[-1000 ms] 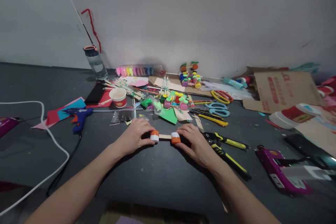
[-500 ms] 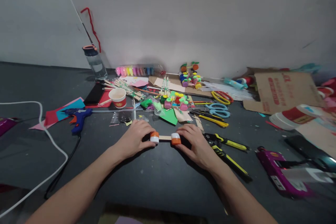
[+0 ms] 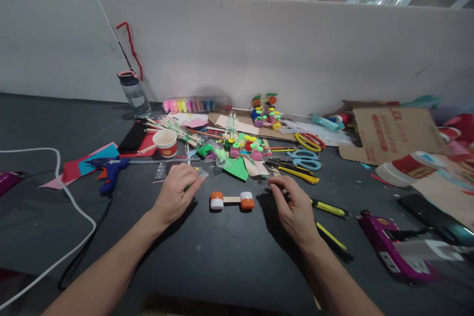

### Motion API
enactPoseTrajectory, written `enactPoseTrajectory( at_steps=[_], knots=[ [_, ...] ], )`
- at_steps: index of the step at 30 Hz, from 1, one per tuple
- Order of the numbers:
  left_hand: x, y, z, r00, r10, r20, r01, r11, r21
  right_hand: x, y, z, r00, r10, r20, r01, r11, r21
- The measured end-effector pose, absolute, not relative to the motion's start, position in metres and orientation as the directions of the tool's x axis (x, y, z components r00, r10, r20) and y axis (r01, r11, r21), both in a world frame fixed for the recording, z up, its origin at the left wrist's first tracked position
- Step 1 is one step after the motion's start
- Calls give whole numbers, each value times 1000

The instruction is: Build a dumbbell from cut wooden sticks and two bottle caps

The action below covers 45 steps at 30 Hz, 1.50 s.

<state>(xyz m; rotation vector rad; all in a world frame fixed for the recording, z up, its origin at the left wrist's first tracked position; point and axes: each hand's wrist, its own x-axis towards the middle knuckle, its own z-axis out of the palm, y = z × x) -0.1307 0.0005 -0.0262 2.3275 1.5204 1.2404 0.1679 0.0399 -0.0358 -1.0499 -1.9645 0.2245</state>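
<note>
A small dumbbell-shaped craft piece (image 3: 232, 200) lies on the dark tabletop between my hands. Pale wooden sticks join its two rounded orange-and-white ends. My left hand (image 3: 177, 193) rests left of it, apart from it, fingers loosely curled and thumb stretched out by a small clear plastic bag (image 3: 202, 173). On the other side, my right hand (image 3: 294, 207) is also off the piece, with thumb and fingers bent and nothing visible between them. Beneath and beyond that hand lie black-and-yellow pliers (image 3: 331, 208), their jaws hidden by it.
Behind the hands spread a paper cup (image 3: 165, 143), green paper (image 3: 237, 169), blue scissors (image 3: 305, 159) and a yellow cutter (image 3: 301, 174). At left are a blue glue gun (image 3: 111, 175) and a water bottle (image 3: 135, 95). A purple power strip (image 3: 394, 249) and cardboard (image 3: 398, 131) occupy the right.
Both hands have let go of the craft piece and moved apart, left hand leftward and right hand rightward. The piece stays on the table; the camera view has shifted slightly.
</note>
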Motion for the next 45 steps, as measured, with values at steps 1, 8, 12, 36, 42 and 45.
enactPoseTrajectory(
  at_steps=[1,8,12,36,42,45],
  knots=[
    [-130,0,-27,170,803,572,720,-497,484,167,40,-36,-259,750,608,592,621,-514],
    [-125,1,-34,206,824,527,716,-494,493,166,40,-36,-315,770,555,612,612,-502],
    [-126,1,-34,233,843,484,718,-485,499,164,40,-39,-416,760,499,599,642,-479],
    [-115,4,-45,272,898,345,765,-419,488,152,30,-36,-623,690,368,579,724,-376],
    [-109,-5,-37,130,926,355,792,-312,524,138,13,-29,-622,709,333,594,704,-388],
    [-104,-13,-31,145,948,283,779,-286,558,134,7,-26,-662,680,315,546,726,-419]
  ],
)
